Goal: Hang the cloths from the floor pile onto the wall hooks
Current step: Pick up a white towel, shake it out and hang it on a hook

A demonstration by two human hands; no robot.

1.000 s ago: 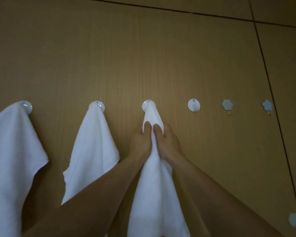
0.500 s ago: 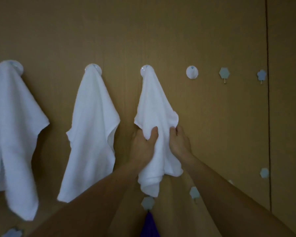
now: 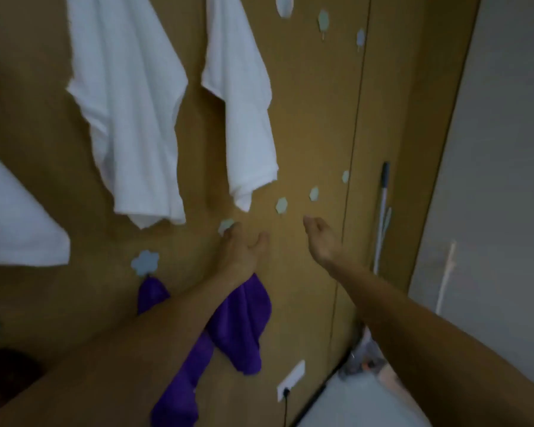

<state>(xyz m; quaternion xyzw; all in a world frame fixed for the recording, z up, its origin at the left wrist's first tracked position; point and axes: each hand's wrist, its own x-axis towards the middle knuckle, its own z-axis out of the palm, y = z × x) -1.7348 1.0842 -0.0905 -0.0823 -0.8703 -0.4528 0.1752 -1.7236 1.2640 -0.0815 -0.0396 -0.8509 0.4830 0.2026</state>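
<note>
Two white cloths hang side by side on the brown wood-grain wall [image 3: 315,124]: the wider left white cloth [image 3: 130,112] and, just to its right, the narrower right white cloth [image 3: 244,118], whose lowest corner tapers to a point. Their hooks are above the top edge of the view. A third white cloth [image 3: 16,217] shows only in part at the left edge. Below them a purple cloth [image 3: 241,328] hangs from a pale flower-shaped hook [image 3: 145,262], partly hidden behind the person's left forearm.

Both hands are empty and apart from every cloth. The left hand [image 3: 244,251] is spread loosely with fingers relaxed, just below the right white cloth's tip and beside a small pale hook [image 3: 226,226]. The right hand [image 3: 321,238] is likewise slack and unclenched, held out in front of the wall, with more small pale hooks [image 3: 281,205] just above it.

Further right, a thin pole with a dark grip [image 3: 383,211] leans against the wall beside a grey wall panel [image 3: 500,149]. A white wall socket [image 3: 291,384] sits low on the wood wall, with a dark cord running from it.
</note>
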